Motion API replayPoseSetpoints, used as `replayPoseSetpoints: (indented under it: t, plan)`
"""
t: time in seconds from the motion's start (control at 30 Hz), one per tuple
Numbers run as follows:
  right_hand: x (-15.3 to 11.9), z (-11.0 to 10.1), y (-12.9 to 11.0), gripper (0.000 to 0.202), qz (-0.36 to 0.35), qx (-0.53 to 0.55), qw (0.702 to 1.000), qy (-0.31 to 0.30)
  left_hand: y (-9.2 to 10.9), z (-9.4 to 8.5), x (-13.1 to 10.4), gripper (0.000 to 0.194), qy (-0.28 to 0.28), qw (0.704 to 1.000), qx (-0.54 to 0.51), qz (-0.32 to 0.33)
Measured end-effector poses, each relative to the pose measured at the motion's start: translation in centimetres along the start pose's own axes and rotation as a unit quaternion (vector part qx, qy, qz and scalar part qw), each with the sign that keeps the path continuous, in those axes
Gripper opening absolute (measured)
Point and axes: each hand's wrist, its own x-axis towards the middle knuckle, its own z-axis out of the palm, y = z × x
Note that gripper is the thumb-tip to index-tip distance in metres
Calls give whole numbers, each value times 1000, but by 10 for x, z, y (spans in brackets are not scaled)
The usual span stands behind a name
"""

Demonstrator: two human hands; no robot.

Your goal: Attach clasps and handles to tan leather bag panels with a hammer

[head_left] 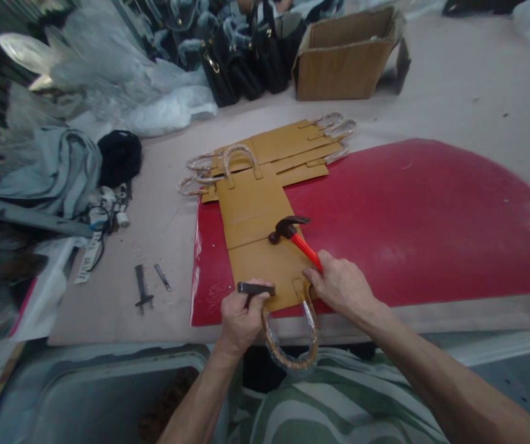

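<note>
My left hand (241, 317) is closed around a dark metal punch (255, 288), which it holds at the lower left of a tan leather bag panel (255, 216). In my right hand (341, 280) is a claw hammer (292, 231) with a red handle, its dark head above the panel's middle. My right fingers also rest near the panel's lower right edge. A plastic-wrapped handle (292, 364) hangs from the panel's near end over the table edge. Another wrapped handle (241, 151) arches at the far end.
Under the panel lies a red board (413, 228). More tan panels (287, 145) are stacked behind it. Two small metal tools (142, 290) lie at left. Farther back are a cardboard box (339, 65), black bags (241, 68) and clear plastic wrapping (163, 108). A grey bin (84, 376) stands below the table.
</note>
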Motion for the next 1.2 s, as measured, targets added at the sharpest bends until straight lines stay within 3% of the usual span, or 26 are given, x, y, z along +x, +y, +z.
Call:
replayPoseSetpoints:
  t: [0.13, 0.3, 0.47, 0.57, 0.9, 1.2]
  plan:
    - [1, 0, 0, 25, 4, -2, 1000, -6, 1, -2, 0, 11, -11, 1000, -3, -7]
    - [1, 0, 0, 24, -3, -2, 1000, -4, -2, -1, -6, 17, -18, 996, -6, 92]
    - [2, 0, 0, 25, -6, -12, 1000, -9, -3, 1, -8, 11, 19, 997, -53, -60]
    - [2, 0, 1, 24, -2, -13, 1000, -16, 0, 2, -6, 10, 16, 995, -65, -78]
    - [4, -1, 0, 24, 1, -16, 1000, -24, 5, 7, 3, 11, -10, 999, -8, -31]
    - [2, -2, 0, 23, -2, -15, 1000, -19, 5, 9, 4, 14, -5, 999, -26, 28]
